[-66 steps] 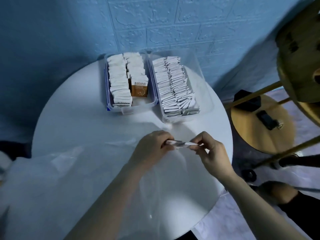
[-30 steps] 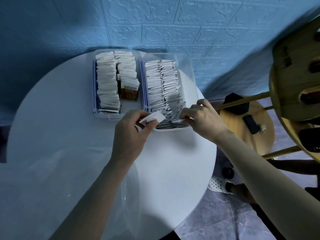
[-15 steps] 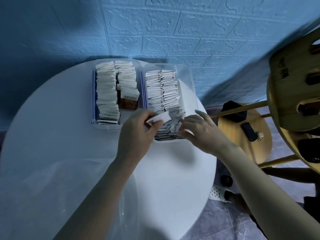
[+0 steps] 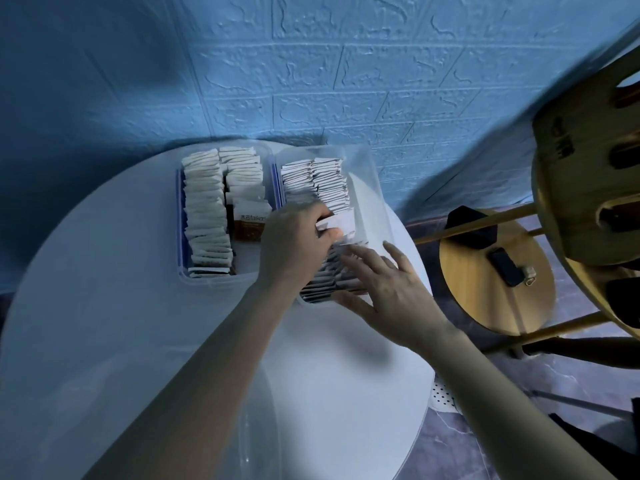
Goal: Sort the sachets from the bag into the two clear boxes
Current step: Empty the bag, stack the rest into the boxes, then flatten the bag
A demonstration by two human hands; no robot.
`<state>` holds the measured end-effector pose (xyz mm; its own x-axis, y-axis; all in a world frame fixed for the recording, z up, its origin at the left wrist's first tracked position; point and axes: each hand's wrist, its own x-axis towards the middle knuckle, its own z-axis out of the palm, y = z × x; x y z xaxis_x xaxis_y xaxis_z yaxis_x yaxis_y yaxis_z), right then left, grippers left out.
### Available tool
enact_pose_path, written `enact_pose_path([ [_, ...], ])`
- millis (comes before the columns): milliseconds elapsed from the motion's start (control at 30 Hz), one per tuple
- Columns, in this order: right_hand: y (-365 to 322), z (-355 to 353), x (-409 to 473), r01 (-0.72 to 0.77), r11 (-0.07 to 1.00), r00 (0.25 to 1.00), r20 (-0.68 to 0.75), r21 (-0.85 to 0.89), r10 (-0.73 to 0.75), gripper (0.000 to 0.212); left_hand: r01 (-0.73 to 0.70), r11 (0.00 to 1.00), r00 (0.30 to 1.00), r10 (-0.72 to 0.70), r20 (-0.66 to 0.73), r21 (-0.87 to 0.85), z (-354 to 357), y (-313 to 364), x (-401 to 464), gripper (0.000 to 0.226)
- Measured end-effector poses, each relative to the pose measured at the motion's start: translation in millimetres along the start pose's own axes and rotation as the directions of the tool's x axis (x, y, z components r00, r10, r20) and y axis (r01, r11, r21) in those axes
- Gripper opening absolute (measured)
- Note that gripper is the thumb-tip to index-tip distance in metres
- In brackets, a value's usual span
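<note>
Two clear boxes stand side by side at the far edge of the round white table [image 4: 104,306]. The left box [image 4: 180,244] holds rows of white sachets and a brown-fronted one [image 4: 250,225]. The right box [image 4: 375,202] holds rows of small white sachets [image 4: 329,181]. My left hand [image 4: 294,244] pinches a white sachet [image 4: 341,221] over the middle of the right box. My right hand [image 4: 384,289] lies over the near end of that box, fingers spread and straight on the sachets there. The clear bag [image 4: 156,410] lies flat on the near left of the table.
A blue brick-pattern wall [image 4: 346,81] rises behind the table. To the right stands a low round wooden stool [image 4: 485,299] with a dark phone [image 4: 507,266] and a black object [image 4: 467,225] on it, and a wooden chair [image 4: 581,188] looms at the right edge.
My left hand carried its sachet from the near edge of the right box to over its middle. My right hand let go of its sachet and spread flat over the near rows.
</note>
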<state>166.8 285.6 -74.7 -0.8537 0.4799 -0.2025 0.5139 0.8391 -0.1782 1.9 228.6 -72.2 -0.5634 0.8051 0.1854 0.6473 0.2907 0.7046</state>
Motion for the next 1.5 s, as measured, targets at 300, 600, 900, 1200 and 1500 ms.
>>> enact_pose_path([
  [300, -3.1, 11.2, -8.8, -0.033, 0.997, 0.998, -0.058, 0.064, 0.037, 0.064, -0.063, 0.991, 0.998, 0.063, 0.006, 0.120, 11.6, 2.2, 2.9, 0.022],
  [600, -7.3, 10.4, -12.6, -0.040, 0.996, 0.989, -0.138, 0.082, 0.051, 0.056, -0.191, 0.941, 0.977, 0.155, 0.145, 0.279, 29.2, 8.2, 0.4, 0.021],
  [900, -3.6, 18.2, -23.9, -0.061, 0.997, 0.996, -0.061, 0.044, 0.064, 0.055, -0.226, 0.896, 0.962, 0.144, 0.231, 0.382, 32.6, 5.4, -9.2, 0.024],
  [1200, -2.9, 17.5, -24.3, -0.045, 0.997, 0.991, -0.125, 0.058, 0.052, 0.048, -0.428, 0.800, 0.903, 0.361, 0.233, 0.420, 20.1, -12.6, -27.7, 0.020],
  [1500, -0.7, 18.8, -25.3, -0.019, 0.997, 0.993, -0.114, 0.080, 0.028, 0.049, -0.475, 0.817, 0.878, 0.418, 0.232, 0.328, 23.8, -16.9, -18.5, 0.026],
])
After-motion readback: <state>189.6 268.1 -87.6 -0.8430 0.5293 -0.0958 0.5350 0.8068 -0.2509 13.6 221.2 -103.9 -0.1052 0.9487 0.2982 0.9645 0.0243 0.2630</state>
